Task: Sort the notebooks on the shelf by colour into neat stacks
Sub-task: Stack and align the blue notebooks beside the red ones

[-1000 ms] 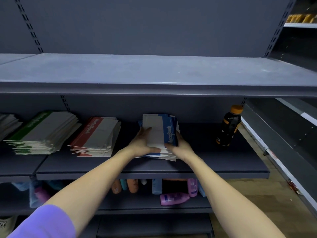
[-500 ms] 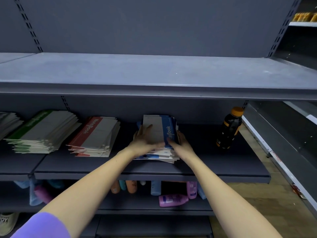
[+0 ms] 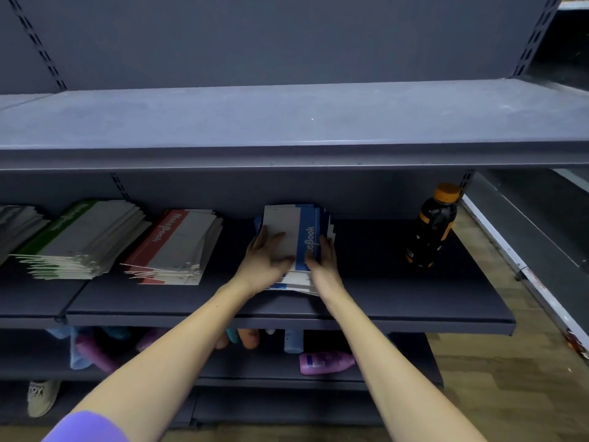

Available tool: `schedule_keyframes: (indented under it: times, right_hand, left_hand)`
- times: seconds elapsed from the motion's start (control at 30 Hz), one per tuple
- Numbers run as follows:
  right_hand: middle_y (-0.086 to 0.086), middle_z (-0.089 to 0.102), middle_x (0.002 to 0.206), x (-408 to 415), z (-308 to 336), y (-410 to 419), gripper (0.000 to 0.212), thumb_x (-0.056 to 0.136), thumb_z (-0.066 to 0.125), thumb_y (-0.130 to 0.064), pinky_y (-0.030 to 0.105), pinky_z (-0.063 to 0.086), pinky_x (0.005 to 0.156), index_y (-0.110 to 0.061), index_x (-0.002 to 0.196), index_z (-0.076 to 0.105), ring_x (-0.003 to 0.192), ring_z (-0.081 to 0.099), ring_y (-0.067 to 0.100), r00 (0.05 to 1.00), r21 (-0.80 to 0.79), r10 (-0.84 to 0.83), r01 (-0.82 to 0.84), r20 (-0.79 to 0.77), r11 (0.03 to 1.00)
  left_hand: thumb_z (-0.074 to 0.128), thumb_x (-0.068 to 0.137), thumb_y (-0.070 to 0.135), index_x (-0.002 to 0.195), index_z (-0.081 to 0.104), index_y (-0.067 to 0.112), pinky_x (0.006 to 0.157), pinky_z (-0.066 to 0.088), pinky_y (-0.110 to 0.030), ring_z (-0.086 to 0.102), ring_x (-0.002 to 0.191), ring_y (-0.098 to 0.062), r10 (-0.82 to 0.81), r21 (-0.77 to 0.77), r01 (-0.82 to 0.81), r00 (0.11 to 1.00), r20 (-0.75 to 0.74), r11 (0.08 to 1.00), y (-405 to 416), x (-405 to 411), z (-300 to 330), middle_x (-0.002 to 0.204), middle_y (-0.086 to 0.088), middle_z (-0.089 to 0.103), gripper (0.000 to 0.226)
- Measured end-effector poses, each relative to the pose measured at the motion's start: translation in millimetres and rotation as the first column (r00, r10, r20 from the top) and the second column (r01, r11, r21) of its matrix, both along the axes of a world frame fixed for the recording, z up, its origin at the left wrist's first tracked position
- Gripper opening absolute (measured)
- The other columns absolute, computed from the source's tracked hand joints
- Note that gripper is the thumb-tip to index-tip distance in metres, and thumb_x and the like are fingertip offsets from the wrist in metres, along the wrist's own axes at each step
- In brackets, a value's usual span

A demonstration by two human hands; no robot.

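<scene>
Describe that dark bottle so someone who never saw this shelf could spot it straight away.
Find the middle shelf holding the notebook stacks. At its far right end, apart from the blue stack, stands the bottle. It is the only upright thing there: dark, with an orange cap and orange label bands.

The shelf [image 3: 398, 301] is matt grey painted metal, the blue notebooks [image 3: 307, 231] are matt paper, and the bottle [image 3: 430, 231] at 3 o'clock is glossy dark plastic.
</scene>
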State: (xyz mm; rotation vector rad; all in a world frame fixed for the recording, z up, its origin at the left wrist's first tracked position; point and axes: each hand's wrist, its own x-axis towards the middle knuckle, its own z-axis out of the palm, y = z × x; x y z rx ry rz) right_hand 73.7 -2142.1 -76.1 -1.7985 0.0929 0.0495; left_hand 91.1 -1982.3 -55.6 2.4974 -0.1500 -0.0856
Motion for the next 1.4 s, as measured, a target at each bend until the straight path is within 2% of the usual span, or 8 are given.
schedule_keyframes:
  times: [0.17, 0.33, 0.4, 0.53, 0.7, 0.93, 1.1, 1.4]
  right_hand:
    - [-0.003, 0.024, 0.162, -0.2, -9.5, -5.2, 0.081, 0.084, 0.06, -0.046, 0.044, 0.03, 0.12, -0.03, 0.156, 0.027, 0.148, 0.029, 0.019, 1.0, -0.002, 0.008, -0.008, 0.027, 1.0]
    - [-0.006, 0.055, 0.142, 7.2, -7.8, -15.9, 0.066, 0.086, 0.061, -0.043, 0.034, 0.047, 0.102, -0.028, 0.147, 0.041, 0.128, 0.054, 0.017, 0.999, 0.036, -0.045, 0.044, 0.023, 0.998]
    - [-0.007, 0.061, 0.13, 12.8, -8.7, -17.7, 0.053, 0.094, 0.063, -0.029, 0.022, 0.048, 0.086, -0.026, 0.143, 0.043, 0.119, 0.06, 0.016, 1.0, 0.094, -0.027, 0.028, -0.01, 0.995]
    - [-0.007, 0.064, 0.116, 24.3, -5.7, -22.8, 0.047, 0.095, 0.061, -0.029, 0.019, 0.049, 0.067, -0.031, 0.138, 0.042, 0.095, 0.065, 0.01, 0.996, 0.058, 0.013, -0.008, -0.085, 0.998]
    - [-0.005, 0.036, 0.159, 31.7, 0.1, -18.0, 0.088, 0.08, 0.057, -0.063, 0.043, 0.041, 0.112, -0.034, 0.156, 0.023, 0.14, 0.044, 0.022, 0.985, -0.123, 0.088, -0.106, -0.146, 0.987]
    - [0.0, 0.055, 0.14, 28.0, 11.8, -25.3, 0.064, 0.09, 0.062, -0.047, 0.037, 0.05, 0.1, -0.023, 0.145, 0.038, 0.119, 0.059, 0.022, 0.982, -0.184, 0.114, -0.142, -0.151, 0.973]
    - [0.007, 0.053, 0.141, 51.9, -0.8, -16.2, 0.103, 0.061, 0.061, -0.073, 0.047, 0.054, 0.098, -0.019, 0.145, 0.037, 0.121, 0.06, 0.028, 0.989, -0.144, 0.016, -0.037, -0.145, 0.989]
    - [0.001, 0.067, 0.102, 39.8, 21.5, -9.5, 0.041, 0.094, 0.066, -0.035, 0.03, 0.058, 0.072, -0.03, 0.129, 0.046, 0.08, 0.066, 0.013, 0.976, -0.083, -0.07, 0.054, -0.208, 0.995]
  left_hand:
    - [0.059, 0.073, 0.064, 0.151, 0.033, 0.037, 0.119, 0.027, -0.046, 0.019, 0.15, -0.022, -0.016, -0.079, 0.016, 1.0, -0.006, 0.997, 8.2, -1.2, 4.0, 0.165, 0.003, 0.015, 0.086]
    - [0.068, 0.069, 0.076, 0.145, 0.043, 0.032, 0.109, 0.043, -0.042, 0.048, 0.129, -0.017, 0.207, -0.297, -0.223, 0.975, -0.087, 0.928, 14.4, 17.6, 6.8, 0.145, 0.006, 0.048, 0.092]
    - [0.07, 0.084, 0.057, 0.149, 0.036, 0.025, 0.103, 0.04, -0.031, 0.048, 0.122, -0.011, 0.224, -0.355, -0.275, 0.958, -0.177, 0.894, 11.6, 20.0, 10.3, 0.142, 0.009, 0.047, 0.08]
    - [0.065, 0.092, 0.046, 0.154, 0.029, 0.025, 0.116, 0.031, -0.037, 0.035, 0.142, -0.017, 0.173, -0.272, -0.225, 0.964, -0.201, 0.936, 7.0, 21.3, 6.2, 0.154, 0.005, 0.039, 0.074]
    - [0.061, 0.092, 0.035, 0.146, 0.04, 0.02, 0.1, 0.04, -0.029, 0.051, 0.129, -0.025, 0.213, -0.158, -0.227, 0.972, -0.101, 0.961, 3.8, 16.6, 8.6, 0.142, -0.002, 0.053, 0.059]
    - [0.062, 0.091, 0.033, 0.145, 0.042, 0.015, 0.096, 0.04, -0.031, 0.049, 0.123, -0.021, 0.148, -0.18, -0.175, 0.977, -0.153, 0.968, 7.1, 24.8, 16.1, 0.134, -0.001, 0.051, 0.06]
    - [0.064, 0.092, 0.039, 0.146, 0.04, 0.016, 0.1, 0.041, -0.032, 0.05, 0.127, -0.023, 0.144, -0.206, -0.174, 0.978, -0.151, 0.963, 13.0, 32.4, 13.0, 0.141, -0.005, 0.051, 0.064]
    - [0.07, 0.089, 0.041, 0.156, 0.025, 0.029, 0.1, 0.043, -0.031, 0.047, 0.131, -0.02, 0.038, -0.391, -0.118, 0.978, -0.206, 0.913, 22.8, 39.7, 11.4, 0.149, 0.004, 0.045, 0.082]
